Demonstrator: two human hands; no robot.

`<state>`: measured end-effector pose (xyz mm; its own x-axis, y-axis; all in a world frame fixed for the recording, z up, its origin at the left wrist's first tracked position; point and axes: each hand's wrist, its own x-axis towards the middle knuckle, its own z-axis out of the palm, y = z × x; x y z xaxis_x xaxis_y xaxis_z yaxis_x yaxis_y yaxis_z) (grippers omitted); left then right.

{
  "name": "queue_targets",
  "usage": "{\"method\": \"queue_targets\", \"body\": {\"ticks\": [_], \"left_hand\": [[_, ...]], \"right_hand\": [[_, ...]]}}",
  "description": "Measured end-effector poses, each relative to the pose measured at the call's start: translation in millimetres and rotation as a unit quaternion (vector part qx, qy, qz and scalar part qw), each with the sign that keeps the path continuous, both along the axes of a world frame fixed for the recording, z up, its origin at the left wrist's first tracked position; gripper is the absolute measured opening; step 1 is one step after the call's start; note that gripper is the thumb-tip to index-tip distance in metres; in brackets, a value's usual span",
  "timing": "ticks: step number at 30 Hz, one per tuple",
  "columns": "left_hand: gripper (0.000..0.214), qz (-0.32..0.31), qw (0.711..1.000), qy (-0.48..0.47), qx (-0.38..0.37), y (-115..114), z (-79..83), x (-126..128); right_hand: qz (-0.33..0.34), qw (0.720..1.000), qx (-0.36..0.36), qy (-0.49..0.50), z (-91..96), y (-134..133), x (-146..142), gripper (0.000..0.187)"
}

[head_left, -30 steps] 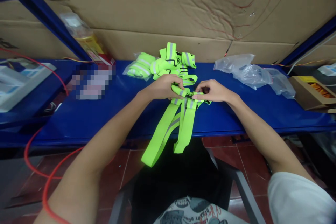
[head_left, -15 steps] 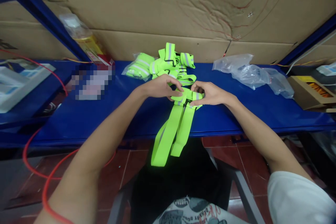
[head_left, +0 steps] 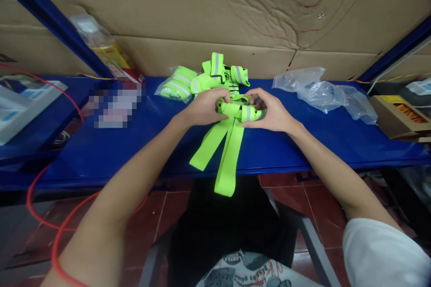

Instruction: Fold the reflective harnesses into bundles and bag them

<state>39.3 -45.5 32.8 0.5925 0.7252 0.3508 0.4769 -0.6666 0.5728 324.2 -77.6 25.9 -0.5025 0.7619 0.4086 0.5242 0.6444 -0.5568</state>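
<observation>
Between both hands I hold a neon-yellow reflective strap (head_left: 230, 154) with grey stripes, gathered in folds at the top. Two long loops hang from it toward the table's front edge. My left hand (head_left: 208, 106) grips the folded part from the left, thumb in front. At the right end my right hand (head_left: 269, 111) is closed round the same bundle, its fingers curled behind and partly hidden. Just beyond them lies a heap of similar reflective straps (head_left: 218, 71) with black buckles. Beside that heap is a clear bag (head_left: 180, 84) with a folded strap inside.
Crumpled clear plastic bags (head_left: 316, 89) lie on the blue table (head_left: 303, 148) at the right, near an open cardboard box (head_left: 392, 116). At the back left stands a bottle with a yellow label (head_left: 109, 51). A red hose (head_left: 30, 197) loops at the left.
Both hands have lifted the folded strap slightly away from me. Its hanging loops have swung apart and moved up, with one now over the table.
</observation>
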Motion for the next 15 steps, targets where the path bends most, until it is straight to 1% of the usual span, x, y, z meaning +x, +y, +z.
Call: {"method": "queue_targets", "body": {"ticks": [2,4,5,8,10,13,14,15], "left_hand": [[0.028,0.004,0.999,0.018,0.034,-1,-1.9,2],[0.024,-0.005,0.999,0.024,0.035,-1,-3.3,3],[0.024,-0.012,0.999,0.021,0.028,-1,-3.5,4],[0.025,-0.043,0.999,0.006,-0.007,-1,-1.6,1],[0.029,-0.071,0.996,0.003,-0.044,-1,2.3,-3],[0.036,-0.093,0.991,-0.001,-0.096,-3,9.3,-9],[0.035,-0.092,0.990,-0.002,-0.106,-3,11.1,-11],[0.033,-0.091,0.989,-0.003,-0.113,-4,12.5,-12]], "right_hand": [[-0.020,1.000,0.010,-0.001,-0.2,2,2,0.074],[-0.037,0.998,0.036,-0.021,-0.5,4,4,0.059],[-0.036,0.998,0.039,-0.031,-0.6,4,4,0.053],[0.004,0.999,0.007,-0.036,-1.1,1,3,0.038],[0.030,0.999,0.004,-0.038,-1.7,-2,0,0.029],[0.054,0.997,0.015,-0.052,-2.8,-7,-6,0.021],[0.060,0.996,0.014,-0.058,-2.9,-9,-7,0.023],[0.061,0.996,0.011,-0.061,-2.7,-10,-8,0.028]]}}
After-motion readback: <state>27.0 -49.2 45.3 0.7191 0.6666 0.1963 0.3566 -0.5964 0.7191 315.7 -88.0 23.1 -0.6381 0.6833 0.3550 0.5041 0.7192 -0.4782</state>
